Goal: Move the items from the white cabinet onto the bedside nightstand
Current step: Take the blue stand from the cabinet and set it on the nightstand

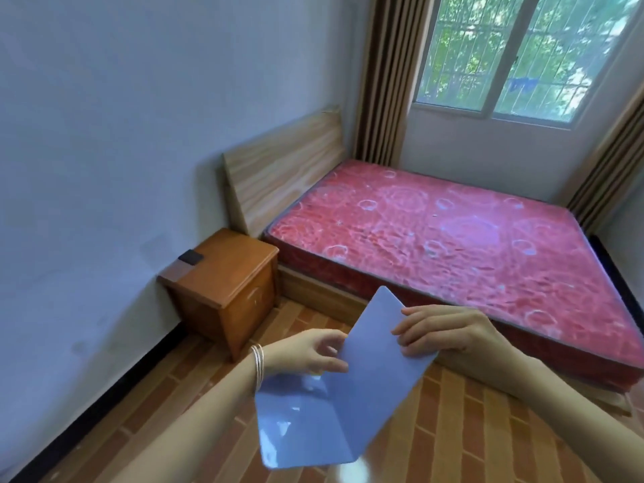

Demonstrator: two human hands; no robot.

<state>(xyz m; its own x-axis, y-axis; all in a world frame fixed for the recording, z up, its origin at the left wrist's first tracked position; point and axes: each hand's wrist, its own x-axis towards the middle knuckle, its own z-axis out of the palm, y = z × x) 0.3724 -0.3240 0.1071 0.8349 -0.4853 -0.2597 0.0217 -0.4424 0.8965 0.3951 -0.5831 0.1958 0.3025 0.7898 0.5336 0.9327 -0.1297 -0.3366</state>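
While the left hand (306, 352) and right hand (449, 332) each pinch the bent blue folder (348, 395) at lower centre, a loosened pinch could let the glossy sheet flop or slip. The nightstand (226, 273), left of centre, sits between wall and bed (453, 238). Its top carries a small dark block (190, 256) near the wall, with open wood towards the front.

Bright daylight enters through the window (515, 54) at the upper right, while the left wall (104, 134) looks dim and bluish. White glare patches sit on the glossy blue sheet (313, 423), and the wide-angle lens bends straight lines near the edges.
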